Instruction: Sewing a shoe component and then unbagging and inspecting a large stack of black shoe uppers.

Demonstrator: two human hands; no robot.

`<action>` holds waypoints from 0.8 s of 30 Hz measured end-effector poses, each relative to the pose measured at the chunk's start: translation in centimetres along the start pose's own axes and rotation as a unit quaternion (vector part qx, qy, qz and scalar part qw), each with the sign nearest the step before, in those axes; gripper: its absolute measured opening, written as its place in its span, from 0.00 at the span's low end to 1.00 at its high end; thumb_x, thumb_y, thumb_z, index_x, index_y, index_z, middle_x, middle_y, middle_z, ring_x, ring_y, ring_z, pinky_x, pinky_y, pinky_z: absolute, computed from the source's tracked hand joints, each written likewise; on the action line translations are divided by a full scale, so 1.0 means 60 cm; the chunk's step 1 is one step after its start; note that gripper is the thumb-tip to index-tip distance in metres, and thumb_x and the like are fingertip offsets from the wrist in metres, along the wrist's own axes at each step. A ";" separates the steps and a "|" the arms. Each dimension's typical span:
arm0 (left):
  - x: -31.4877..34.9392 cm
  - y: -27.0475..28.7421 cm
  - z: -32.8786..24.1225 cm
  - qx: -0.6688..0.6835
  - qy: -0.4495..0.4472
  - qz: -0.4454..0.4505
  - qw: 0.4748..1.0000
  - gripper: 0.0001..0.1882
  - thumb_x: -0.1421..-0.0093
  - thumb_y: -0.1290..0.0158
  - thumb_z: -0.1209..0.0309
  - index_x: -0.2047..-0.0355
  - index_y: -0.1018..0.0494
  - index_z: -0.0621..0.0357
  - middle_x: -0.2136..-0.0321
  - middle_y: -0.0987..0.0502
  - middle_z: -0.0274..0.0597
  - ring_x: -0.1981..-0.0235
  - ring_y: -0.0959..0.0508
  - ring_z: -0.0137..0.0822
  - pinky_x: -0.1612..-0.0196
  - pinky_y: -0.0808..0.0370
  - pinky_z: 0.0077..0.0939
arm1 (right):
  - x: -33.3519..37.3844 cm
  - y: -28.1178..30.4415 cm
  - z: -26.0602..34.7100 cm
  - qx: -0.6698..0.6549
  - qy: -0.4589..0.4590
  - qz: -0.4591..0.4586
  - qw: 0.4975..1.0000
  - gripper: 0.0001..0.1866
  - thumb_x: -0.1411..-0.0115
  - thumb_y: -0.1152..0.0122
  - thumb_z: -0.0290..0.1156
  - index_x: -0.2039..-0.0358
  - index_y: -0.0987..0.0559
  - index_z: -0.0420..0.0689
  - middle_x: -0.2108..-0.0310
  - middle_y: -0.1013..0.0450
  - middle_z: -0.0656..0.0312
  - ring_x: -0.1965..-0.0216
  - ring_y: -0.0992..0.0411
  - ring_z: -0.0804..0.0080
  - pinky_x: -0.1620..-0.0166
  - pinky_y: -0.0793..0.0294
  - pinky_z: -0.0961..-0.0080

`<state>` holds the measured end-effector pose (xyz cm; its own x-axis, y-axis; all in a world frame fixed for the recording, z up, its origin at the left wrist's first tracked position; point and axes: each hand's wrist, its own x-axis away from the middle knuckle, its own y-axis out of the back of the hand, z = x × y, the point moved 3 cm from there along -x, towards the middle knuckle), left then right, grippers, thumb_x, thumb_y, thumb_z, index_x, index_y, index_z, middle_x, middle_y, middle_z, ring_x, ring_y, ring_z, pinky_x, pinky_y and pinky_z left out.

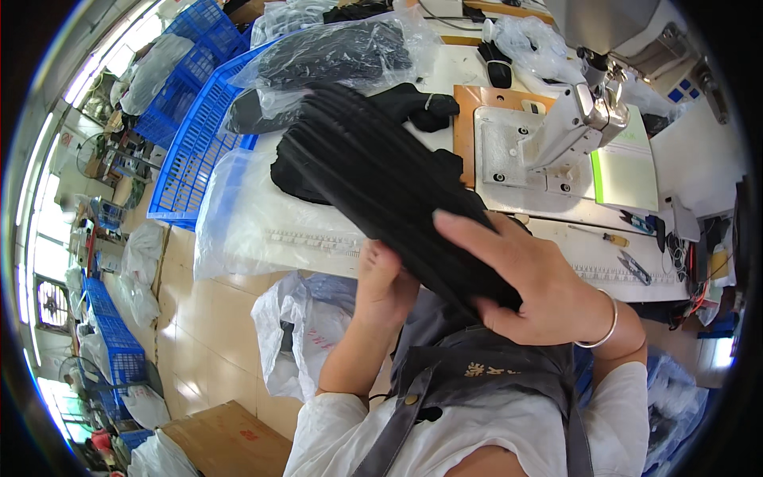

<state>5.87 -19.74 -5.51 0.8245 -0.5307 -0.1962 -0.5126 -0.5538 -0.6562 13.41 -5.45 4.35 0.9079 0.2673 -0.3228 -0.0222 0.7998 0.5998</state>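
Note:
A thick bundle of black cloth strips [381,171] slants across the middle, its far end raised over the table. My left hand [385,278] is closed on the bundle's near left edge, with most of its fingers hidden behind the cloth. At the near end my right hand [540,282] grips the bundle from the right, fingers on top and thumb at the lower edge. More black cloth [298,171] lies on the table beneath, and a tied black bundle [433,111] sits just beyond.
To the right stands a sewing machine [568,131] beside a pale green-edged notebook [628,171]. A screwdriver [608,238] and thread snips [636,269] lie near the front edge. A blue crate [191,171] stands at left, near a clear bag of black cloth [334,56]. Below hangs a white plastic bag [278,334].

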 end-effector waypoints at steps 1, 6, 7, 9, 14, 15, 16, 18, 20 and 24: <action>-0.005 -0.019 -0.009 -0.018 0.011 0.014 1.000 0.37 0.42 0.49 0.49 0.40 0.46 0.57 0.42 0.39 0.41 0.41 0.38 0.39 0.39 0.42 0.38 | 0.002 0.003 -0.002 0.020 -0.013 -0.023 0.999 0.40 0.61 0.42 0.20 0.42 0.35 0.52 0.53 0.35 0.45 0.58 0.30 0.47 0.57 0.29 0.65; -0.046 -0.100 -0.034 -0.001 0.053 -0.035 0.998 0.19 0.42 0.45 0.67 0.57 0.30 0.70 0.60 0.24 0.44 0.60 0.25 0.31 0.56 0.26 0.25 | 0.034 0.047 0.003 0.189 0.066 -0.052 0.978 0.39 0.56 0.41 0.25 0.40 0.39 0.40 0.45 0.38 0.44 0.49 0.34 0.45 0.48 0.35 0.65; -0.057 -0.117 -0.039 -0.007 0.040 -0.017 0.999 0.19 0.43 0.44 0.66 0.58 0.29 0.70 0.62 0.24 0.43 0.62 0.24 0.30 0.58 0.26 0.24 | 0.045 0.057 0.006 0.148 0.035 -0.074 0.986 0.40 0.55 0.39 0.28 0.40 0.40 0.36 0.42 0.41 0.44 0.46 0.37 0.48 0.44 0.39 0.66; -0.075 -0.144 -0.042 -0.024 0.037 0.017 0.999 0.20 0.45 0.42 0.65 0.60 0.28 0.71 0.63 0.24 0.42 0.64 0.24 0.29 0.60 0.26 0.23 | 0.051 0.058 0.013 -0.074 -0.022 -0.142 0.987 0.45 0.53 0.36 0.37 0.39 0.45 0.31 0.38 0.47 0.46 0.39 0.44 0.58 0.37 0.50 0.68; -0.102 -0.159 -0.065 -0.080 0.053 0.108 0.990 0.22 0.43 0.44 0.63 0.60 0.30 0.75 0.64 0.24 0.42 0.64 0.27 0.27 0.61 0.27 0.20 | 0.045 0.052 0.003 0.013 -0.038 -0.288 0.957 0.49 0.53 0.33 0.34 0.37 0.52 0.33 0.39 0.47 0.47 0.39 0.44 0.59 0.39 0.47 0.68; -0.109 -0.150 -0.063 -0.094 0.100 0.122 0.983 0.29 0.42 0.44 0.63 0.52 0.37 0.77 0.59 0.27 0.45 0.60 0.29 0.29 0.56 0.29 0.21 | 0.036 0.057 0.005 -0.031 -0.046 -0.295 0.954 0.48 0.52 0.35 0.34 0.37 0.52 0.33 0.39 0.46 0.47 0.39 0.43 0.59 0.39 0.46 0.68; -0.105 -0.139 -0.064 -0.094 0.094 0.119 0.984 0.29 0.42 0.44 0.63 0.52 0.37 0.77 0.59 0.27 0.45 0.60 0.29 0.29 0.56 0.29 0.21 | 0.025 0.061 0.004 -0.077 -0.053 -0.300 0.949 0.47 0.51 0.36 0.33 0.37 0.51 0.33 0.40 0.45 0.46 0.40 0.42 0.58 0.39 0.45 0.69; -0.079 -0.124 -0.081 -0.095 -0.072 0.233 0.965 0.38 0.43 0.44 0.64 0.42 0.49 0.77 0.46 0.37 0.54 0.47 0.35 0.34 0.46 0.36 0.24 | 0.004 0.067 0.001 -0.097 -0.011 -0.307 0.947 0.46 0.51 0.36 0.33 0.37 0.50 0.33 0.41 0.42 0.46 0.41 0.40 0.59 0.40 0.45 0.70; -0.021 -0.086 -0.117 -0.160 0.007 0.264 0.951 0.38 0.42 0.47 0.72 0.37 0.56 0.68 0.35 0.56 0.51 0.34 0.53 0.37 0.36 0.54 0.30 | -0.001 0.085 -0.020 -0.158 -0.067 -0.279 0.945 0.45 0.52 0.37 0.33 0.38 0.48 0.34 0.42 0.41 0.48 0.43 0.38 0.61 0.41 0.42 0.70; 0.029 0.045 -0.124 -0.186 0.017 0.023 0.982 0.29 0.41 0.54 0.67 0.41 0.43 0.65 0.40 0.42 0.51 0.39 0.40 0.42 0.39 0.45 0.36 | -0.034 0.077 -0.025 -0.204 -0.035 -0.290 0.935 0.44 0.53 0.37 0.31 0.38 0.48 0.33 0.41 0.42 0.48 0.42 0.39 0.61 0.40 0.42 0.71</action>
<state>4.12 -26.95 -2.22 0.7936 -0.5781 -0.1898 -0.6058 -0.7222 -0.3338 10.84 -1.51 6.68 0.8421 -0.2982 -0.4494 0.3369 0.9415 0.0064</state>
